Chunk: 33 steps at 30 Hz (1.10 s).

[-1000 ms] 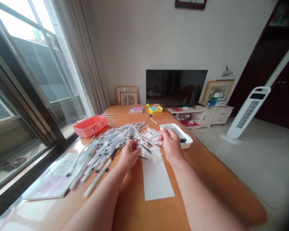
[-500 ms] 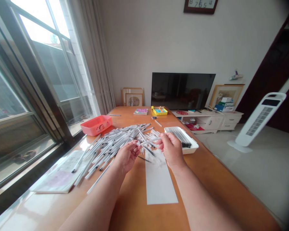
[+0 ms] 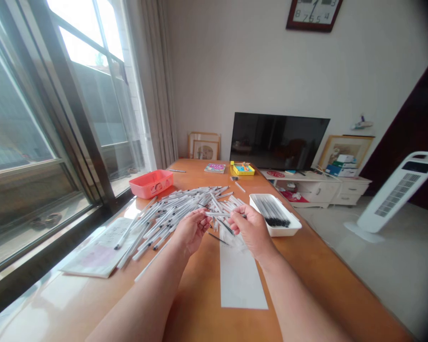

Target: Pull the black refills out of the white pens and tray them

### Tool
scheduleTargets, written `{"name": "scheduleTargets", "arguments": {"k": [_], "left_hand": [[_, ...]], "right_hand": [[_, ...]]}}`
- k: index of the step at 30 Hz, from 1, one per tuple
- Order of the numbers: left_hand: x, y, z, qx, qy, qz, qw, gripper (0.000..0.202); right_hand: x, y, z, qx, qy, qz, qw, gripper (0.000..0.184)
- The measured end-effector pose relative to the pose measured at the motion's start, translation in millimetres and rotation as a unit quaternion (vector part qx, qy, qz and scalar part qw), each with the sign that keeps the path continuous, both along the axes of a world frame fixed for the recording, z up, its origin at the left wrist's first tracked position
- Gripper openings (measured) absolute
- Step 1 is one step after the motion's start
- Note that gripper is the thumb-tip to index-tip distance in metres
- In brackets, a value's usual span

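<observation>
My left hand (image 3: 192, 230) is closed in a pinch on the left end of a pale, clear-barrelled pen (image 3: 217, 214). At its other end, the fingers of my right hand (image 3: 251, 230) are also closed on it, so the pen lies nearly level between both hands. Behind them spreads a large pile of similar pens (image 3: 178, 206), many with black tips. A thin black refill (image 3: 217, 239) lies below the hands, by a strip of white paper (image 3: 243, 282). To the right of my right hand stands a white tray (image 3: 285, 232) holding a row of pens with black ends.
A red plastic basket (image 3: 151, 185) stands beyond the pile at the left. A booklet (image 3: 96, 251) lies nearer, with pens across it. Farther back on the wooden table (image 3: 306, 280) are a small book (image 3: 214, 168) and a yellow box (image 3: 244, 169). The table's right edge drops to floor.
The pen between my hands has gone from slanting up to the right to almost level. My head view has shifted, so the whole scene sits farther right.
</observation>
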<state>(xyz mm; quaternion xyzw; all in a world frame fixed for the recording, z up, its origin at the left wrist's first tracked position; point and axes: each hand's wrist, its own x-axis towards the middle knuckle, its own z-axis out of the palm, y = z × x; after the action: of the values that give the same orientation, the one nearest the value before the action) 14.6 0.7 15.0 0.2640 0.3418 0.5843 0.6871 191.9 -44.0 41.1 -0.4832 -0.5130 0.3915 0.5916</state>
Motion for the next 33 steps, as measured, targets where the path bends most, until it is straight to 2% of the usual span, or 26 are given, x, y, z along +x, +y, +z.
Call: {"name": "scheduleTargets", "arguments": {"k": [4,9,14,20,27,33], "left_hand": [[-5.2,1.5,1.4,0.023,0.018,0.021,0.999,0.017],[-5.9,-2.2,6.3,0.043,0.036,0.034,0.998,0.019],[-2.4,-6.9,8.2,0.049,0.037,0.065,0.996,0.021],[1.2,-12.3,9.0,0.052,0.027,0.085,0.995,0.026],[6.1,-14.4,5.1,0.057,0.029,0.098,0.993,0.028],[9.7,-18.7,4.7,0.065,0.025,0.113,0.991,0.031]], "right_hand": [[-8.5,-2.2,-4.3,-0.021,-0.048,0.072,0.996,0.021],[-19.9,-1.5,-17.2,0.025,-0.150,0.078,0.985,0.024],[-26.3,-2.6,-25.4,0.070,-0.240,0.044,0.967,0.031],[-30.4,-6.1,-25.8,0.116,-0.305,-0.002,0.945,0.031],[-32.5,-14.0,-16.3,0.131,-0.311,-0.011,0.941,0.030],[-34.9,-12.1,-20.9,0.127,-0.305,-0.020,0.944,0.028]]}}
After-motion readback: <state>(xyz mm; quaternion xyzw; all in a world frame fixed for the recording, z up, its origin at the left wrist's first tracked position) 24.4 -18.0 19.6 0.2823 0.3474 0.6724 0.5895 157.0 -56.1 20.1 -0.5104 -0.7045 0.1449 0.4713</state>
